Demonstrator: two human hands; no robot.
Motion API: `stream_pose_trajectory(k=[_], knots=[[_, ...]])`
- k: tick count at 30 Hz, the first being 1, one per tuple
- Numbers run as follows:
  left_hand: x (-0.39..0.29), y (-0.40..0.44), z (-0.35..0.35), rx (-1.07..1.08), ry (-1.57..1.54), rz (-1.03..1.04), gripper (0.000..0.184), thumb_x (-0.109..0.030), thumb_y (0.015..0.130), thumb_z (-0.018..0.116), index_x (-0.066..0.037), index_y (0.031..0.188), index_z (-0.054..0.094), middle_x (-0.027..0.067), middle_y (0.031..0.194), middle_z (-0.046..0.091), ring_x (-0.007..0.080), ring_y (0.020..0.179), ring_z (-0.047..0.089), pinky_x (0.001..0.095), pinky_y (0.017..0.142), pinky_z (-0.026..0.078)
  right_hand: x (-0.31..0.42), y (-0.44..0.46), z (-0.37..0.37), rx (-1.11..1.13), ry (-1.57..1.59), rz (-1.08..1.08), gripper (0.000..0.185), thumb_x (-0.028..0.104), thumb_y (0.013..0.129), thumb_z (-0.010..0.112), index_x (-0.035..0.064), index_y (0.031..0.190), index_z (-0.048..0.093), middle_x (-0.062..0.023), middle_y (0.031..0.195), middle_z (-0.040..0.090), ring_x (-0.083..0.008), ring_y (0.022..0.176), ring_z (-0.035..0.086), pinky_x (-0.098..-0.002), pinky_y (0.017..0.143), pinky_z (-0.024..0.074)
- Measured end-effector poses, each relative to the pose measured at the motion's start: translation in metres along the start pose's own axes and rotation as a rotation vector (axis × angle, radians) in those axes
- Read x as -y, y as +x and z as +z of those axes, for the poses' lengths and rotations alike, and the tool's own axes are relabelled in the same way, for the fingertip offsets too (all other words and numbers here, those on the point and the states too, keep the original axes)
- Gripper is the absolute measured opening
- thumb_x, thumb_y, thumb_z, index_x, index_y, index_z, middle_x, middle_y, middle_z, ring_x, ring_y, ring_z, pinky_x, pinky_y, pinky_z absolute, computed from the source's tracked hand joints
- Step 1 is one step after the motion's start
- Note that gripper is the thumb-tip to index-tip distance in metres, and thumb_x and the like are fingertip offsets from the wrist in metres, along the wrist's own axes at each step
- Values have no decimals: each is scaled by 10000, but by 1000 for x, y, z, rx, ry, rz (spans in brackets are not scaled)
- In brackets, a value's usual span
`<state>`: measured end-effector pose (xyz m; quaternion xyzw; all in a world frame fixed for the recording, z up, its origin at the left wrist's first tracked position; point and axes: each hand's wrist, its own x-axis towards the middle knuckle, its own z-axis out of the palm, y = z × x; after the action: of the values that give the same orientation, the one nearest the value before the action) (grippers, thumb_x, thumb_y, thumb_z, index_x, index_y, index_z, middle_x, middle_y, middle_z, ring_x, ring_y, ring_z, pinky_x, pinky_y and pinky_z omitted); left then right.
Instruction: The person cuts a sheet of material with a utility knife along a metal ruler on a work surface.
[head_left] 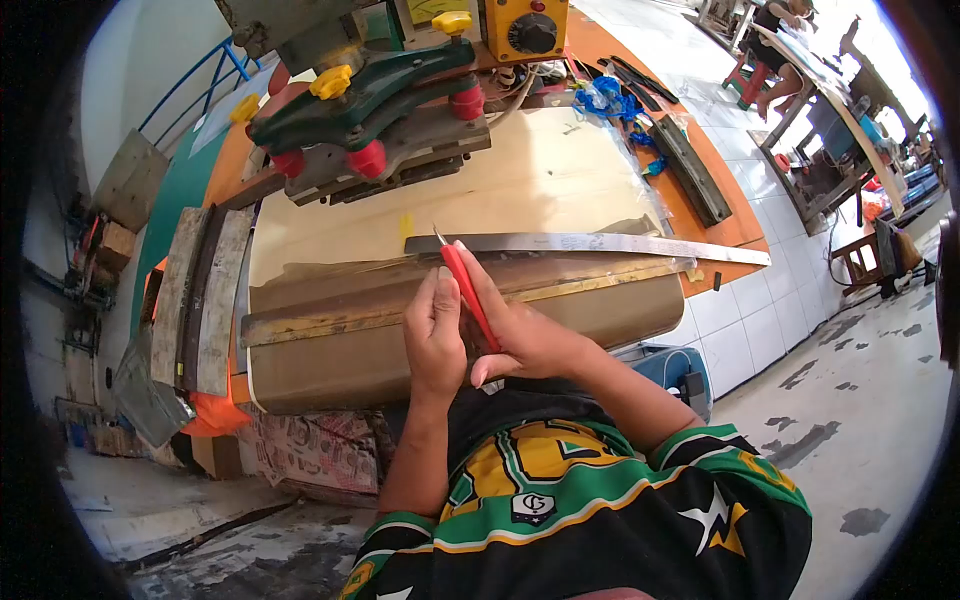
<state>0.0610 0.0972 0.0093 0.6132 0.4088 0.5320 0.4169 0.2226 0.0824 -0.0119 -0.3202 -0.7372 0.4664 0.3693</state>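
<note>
A red craft knife [470, 297] with a thin pointed metal tip lies along my right hand [520, 335], which is closed around it. The tip points up and away from me. Close beside the knife, my left hand [437, 335] has its fingers bent and pressed together; whatever they hold, if anything, is hidden. Both hands are above a brown sheet [330, 355] draped over the near edge of the work surface. A worn yellowish strip [310, 323] runs across that sheet. Just beyond my hands rests a long metal ruler [600, 243] on a cream sheet [520, 180].
A dark green press head [370, 105] with yellow knobs and red feet hangs over the cream sheet. Boards [215, 300] stand at the left. A dark metal bar [690, 170] and blue plastic scraps [605, 98] lie right. Another person [780, 50] sits far right by a table.
</note>
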Motion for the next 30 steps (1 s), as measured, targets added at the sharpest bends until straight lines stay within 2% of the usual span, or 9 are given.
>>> stream_pose_trajectory(k=[4, 6, 9, 10, 15, 18, 20, 26, 30], knots=[[-4, -1, 2, -4, -230, -139, 376, -340, 1141, 495, -25, 961, 591, -20, 779, 484, 80, 737, 446, 302, 644, 404, -2, 1, 0, -39, -75, -3, 1358, 775, 841, 677, 39, 1679, -98, -209, 1370, 550, -242, 854, 609, -366, 773, 509], [6, -3, -9, 32, 130, -42, 347, -340, 1133, 504, -26, 1014, 595, 45, 773, 542, 173, 700, 546, 347, 642, 451, -1, 2, -2, -69, -4, -54, 1318, 784, 866, 646, 35, 1685, -65, -217, 1505, 480, -257, 894, 630, -379, 793, 520], [5, 0, -10, -64, 476, 214, 323, -335, 1119, 518, -24, 1071, 591, 139, 797, 594, 344, 744, 635, 426, 646, 488, 2, 2, -7, -24, 109, -76, 1146, 745, 967, 533, 32, 1684, -7, -294, 1666, 301, -492, 1392, 518, -485, 1124, 437], [3, 0, -11, -56, 447, 185, 297, -316, 1101, 544, -23, 1093, 588, 206, 857, 613, 464, 811, 640, 496, 651, 489, -2, 3, -6, -28, 130, -114, 1134, 743, 974, 523, 25, 1684, 5, -271, 1698, 237, -449, 1475, 420, -460, 1183, 367], [3, 0, -8, -70, 555, 369, 244, -268, 1079, 577, -25, 1086, 593, 186, 865, 594, 449, 747, 613, 487, 646, 484, 4, 5, -9, 16, 165, -168, 1120, 744, 984, 502, 24, 1687, 11, -234, 1739, 153, -378, 1575, 295, -427, 1250, 277], [5, -2, -8, -80, 562, 378, 218, -244, 1069, 584, -27, 1054, 600, 177, 860, 582, 446, 721, 591, 485, 637, 474, 6, 5, -8, 34, 172, -168, 1138, 752, 982, 496, 30, 1685, -32, -269, 1712, 210, -417, 1507, 409, -441, 1206, 348], [5, -4, -8, -86, 564, 371, 213, -235, 1067, 582, -26, 1029, 602, 172, 854, 577, 444, 711, 578, 484, 631, 468, 2, 3, -5, 45, 78, -149, 1184, 764, 967, 508, 36, 1675, -100, -369, 1501, 478, -495, 1229, 634, -491, 1018, 499], [13, -14, -6, -89, 307, 131, 305, -262, 1121, 486, -33, 946, 587, 115, 789, 538, 274, 643, 520, 392, 595, 412, 8, 1, -1, 69, -178, -23, 1221, 747, 954, 562, 50, 1664, -146, -350, 925, 669, -517, 729, 659, -523, 690, 509], [-2, -10, 4, -107, 5, 78, 368, -308, 1142, 456, -17, 957, 586, 37, 767, 530, 145, 708, 489, 336, 636, 413, 0, -2, 4, 19, -280, -51, 1206, 733, 964, 561, 44, 1665, -137, -344, 920, 674, -528, 734, 655, -525, 697, 514]])
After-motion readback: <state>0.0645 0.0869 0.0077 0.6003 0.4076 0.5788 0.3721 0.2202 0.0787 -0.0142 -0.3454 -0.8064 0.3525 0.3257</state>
